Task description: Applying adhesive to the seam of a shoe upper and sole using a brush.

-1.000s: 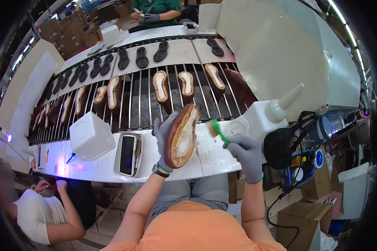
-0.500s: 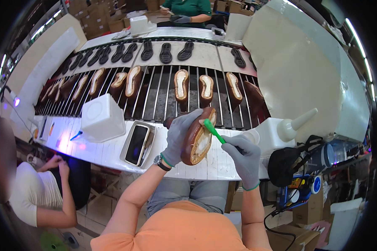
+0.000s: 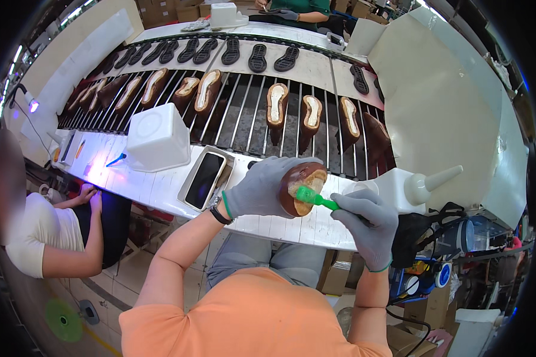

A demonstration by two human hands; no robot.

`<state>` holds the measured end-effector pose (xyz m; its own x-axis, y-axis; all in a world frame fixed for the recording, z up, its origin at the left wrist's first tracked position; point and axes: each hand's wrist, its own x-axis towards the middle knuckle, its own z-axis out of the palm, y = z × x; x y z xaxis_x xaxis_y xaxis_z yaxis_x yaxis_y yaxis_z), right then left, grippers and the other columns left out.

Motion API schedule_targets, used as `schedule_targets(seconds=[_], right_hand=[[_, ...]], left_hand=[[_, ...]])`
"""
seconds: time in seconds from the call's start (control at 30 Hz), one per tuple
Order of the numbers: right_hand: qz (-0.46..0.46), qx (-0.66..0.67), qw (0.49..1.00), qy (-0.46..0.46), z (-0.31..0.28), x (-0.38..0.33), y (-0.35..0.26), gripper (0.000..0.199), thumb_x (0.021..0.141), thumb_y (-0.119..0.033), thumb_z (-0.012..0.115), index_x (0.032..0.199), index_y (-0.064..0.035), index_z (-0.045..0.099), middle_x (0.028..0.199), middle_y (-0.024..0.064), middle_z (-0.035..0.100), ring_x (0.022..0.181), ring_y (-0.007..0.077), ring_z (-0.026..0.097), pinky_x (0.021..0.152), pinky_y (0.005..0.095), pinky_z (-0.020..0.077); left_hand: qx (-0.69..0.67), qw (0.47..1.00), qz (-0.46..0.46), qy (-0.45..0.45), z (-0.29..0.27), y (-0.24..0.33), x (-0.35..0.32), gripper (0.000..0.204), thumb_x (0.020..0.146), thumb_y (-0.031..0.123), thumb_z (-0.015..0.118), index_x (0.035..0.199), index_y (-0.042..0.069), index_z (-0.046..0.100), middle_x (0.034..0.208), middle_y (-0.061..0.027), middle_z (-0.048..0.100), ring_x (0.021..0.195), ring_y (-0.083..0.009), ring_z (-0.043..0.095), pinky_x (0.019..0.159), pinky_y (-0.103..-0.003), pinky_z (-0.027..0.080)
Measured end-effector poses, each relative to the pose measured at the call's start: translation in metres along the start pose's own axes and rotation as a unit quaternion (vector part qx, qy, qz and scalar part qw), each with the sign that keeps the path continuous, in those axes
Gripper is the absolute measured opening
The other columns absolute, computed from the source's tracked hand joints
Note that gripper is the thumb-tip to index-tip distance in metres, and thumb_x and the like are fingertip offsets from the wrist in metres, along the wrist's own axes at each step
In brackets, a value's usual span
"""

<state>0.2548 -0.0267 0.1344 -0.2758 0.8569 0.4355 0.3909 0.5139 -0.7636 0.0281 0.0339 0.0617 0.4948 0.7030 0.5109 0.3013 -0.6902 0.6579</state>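
While the left hand point(image 3: 259, 189), in a grey glove, wraps closed around a brown shoe point(image 3: 301, 187), the shoe's pale underside faces the right hand point(image 3: 366, 220). That gloved hand is closed on a green brush point(image 3: 315, 198), its head touching the sole just beside the left fingers. A phone point(image 3: 205, 177) lies left of the grip, a white box point(image 3: 158, 138) beyond it, a white bottle point(image 3: 417, 187) right of the brush.

White workbench point(image 3: 161, 190), barred conveyor rack point(image 3: 250, 119), cardboard boxes point(image 3: 173, 9) behind, violet lamp point(image 3: 34, 106), possibly tiled floor point(image 3: 101, 297).
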Motion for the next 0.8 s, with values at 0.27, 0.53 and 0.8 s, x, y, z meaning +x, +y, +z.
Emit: schedule_targets(seconds=[0.27, 0.53, 0.8], right_hand=[[-0.098, -0.081, 0.983, -0.132, -0.033, 0.019, 0.003, 0.027, 0.07, -0.003, 0.077, 0.097, -0.0045, 0.074, 0.078, 0.0077, 0.066, 0.067, 0.0152, 0.061, 0.058, 0.026, 0.0444], [-0.007, -0.039, 0.999, -0.005, -0.028, 0.019, 0.002, 0.022, 0.074, -0.001, 0.073, 0.096, -0.0013, 0.073, 0.079, 0.0087, 0.066, 0.069, 0.014, 0.061, 0.06, 0.025, 0.0447], [-0.071, -0.097, 0.978, -0.172, -0.049, 0.028, -0.014, 0.022, 0.073, -0.007, 0.076, 0.095, -0.0038, 0.073, 0.073, 0.0083, 0.064, 0.062, 0.019, 0.061, 0.056, 0.0282, 0.046]], left_hand=[[-0.121, 0.975, -0.022, -0.184, -0.001, -0.006, -0.016, 0.073, 0.063, 0.044, 0.084, 0.118, 0.005, 0.057, 0.113, -0.0134, 0.064, 0.101, -0.0264, 0.063, 0.089, -0.034, 0.049], [-0.184, 0.968, -0.057, -0.159, 0.008, -0.017, -0.017, 0.069, 0.06, 0.037, 0.086, 0.114, 0.006, 0.059, 0.106, -0.0113, 0.066, 0.094, -0.0246, 0.064, 0.085, -0.034, 0.051], [-0.128, 0.968, -0.049, -0.211, 0.002, -0.014, -0.02, 0.07, 0.061, 0.04, 0.086, 0.115, 0.006, 0.059, 0.106, -0.0123, 0.066, 0.094, -0.0264, 0.065, 0.086, -0.034, 0.05]])
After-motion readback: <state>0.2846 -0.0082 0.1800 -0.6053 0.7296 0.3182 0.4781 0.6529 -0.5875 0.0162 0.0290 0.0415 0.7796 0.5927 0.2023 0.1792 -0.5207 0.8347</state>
